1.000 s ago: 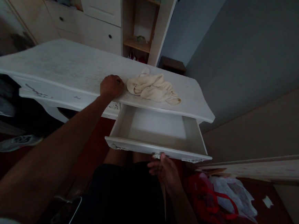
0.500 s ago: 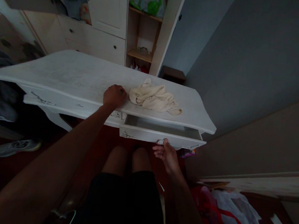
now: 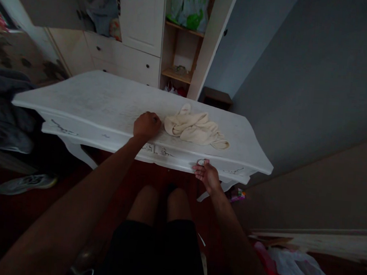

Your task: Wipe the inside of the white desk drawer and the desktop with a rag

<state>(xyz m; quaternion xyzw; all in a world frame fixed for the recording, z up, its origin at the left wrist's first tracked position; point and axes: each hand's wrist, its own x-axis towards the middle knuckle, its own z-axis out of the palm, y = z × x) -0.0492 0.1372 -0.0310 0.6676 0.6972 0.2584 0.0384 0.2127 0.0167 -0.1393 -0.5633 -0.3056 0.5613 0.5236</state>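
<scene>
At right of centre in the frame, the right hand [image 3: 208, 176] pinches the small white rounded knob [image 3: 201, 161] of a white drawer with dark-edged carved scrollwork [image 3: 183, 159], which stood open a second ago and now sits flush, so its closing looks complete. Mid-frame, the left hand [image 3: 147, 125], closed into a fist, rests on the white-painted desk [image 3: 110, 93], curvy-edged and smudged grey on top; just right of that fist lies a crumpled cream cloth [image 3: 200, 128], soft and loosely folded.
</scene>
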